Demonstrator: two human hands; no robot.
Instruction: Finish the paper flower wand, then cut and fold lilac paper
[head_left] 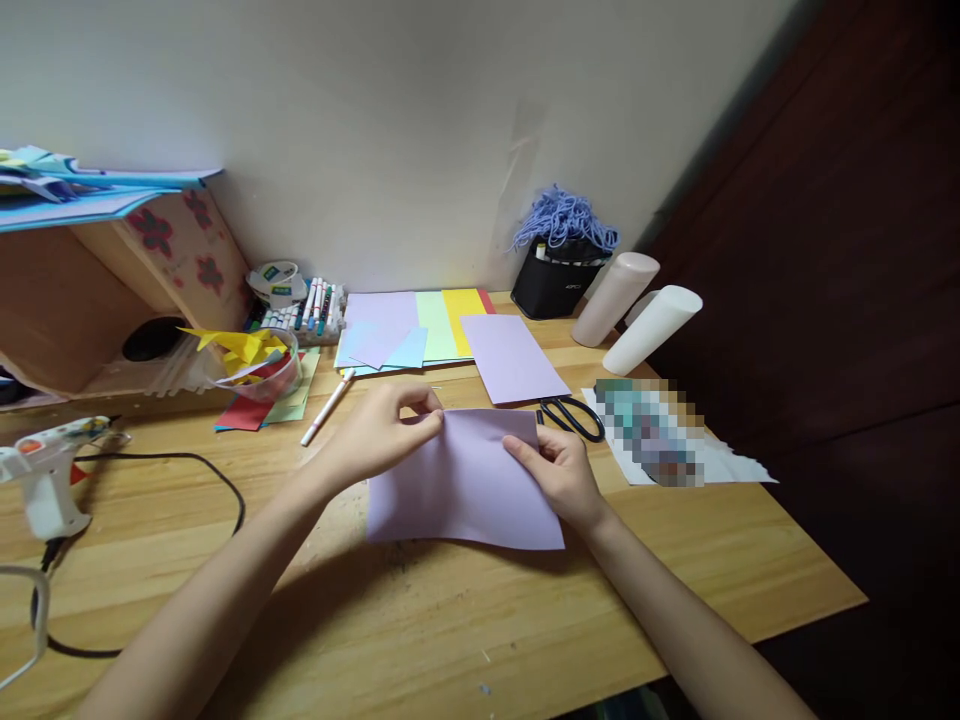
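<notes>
A sheet of purple paper (465, 490), slightly bowed, is held up over the wooden table between both hands. My left hand (386, 425) pinches its top edge between thumb and index finger. At the right edge my right hand (559, 468) grips the sheet, thumb on the near face and the other fingers behind. Just beyond the right hand lie black-handled scissors (574, 418), their blades mostly hidden. Another purple sheet (517, 360) rests flat behind the held one. To the left of it lies a white marker (328, 408).
Coloured paper sheets (431, 320) lie near the wall. On the left are a plastic bowl of paper scraps (259, 375), a cardboard box (187, 250) and a corded glue gun (52, 480). A black pen holder (555, 285) and two paper rolls (652, 330) stand back right.
</notes>
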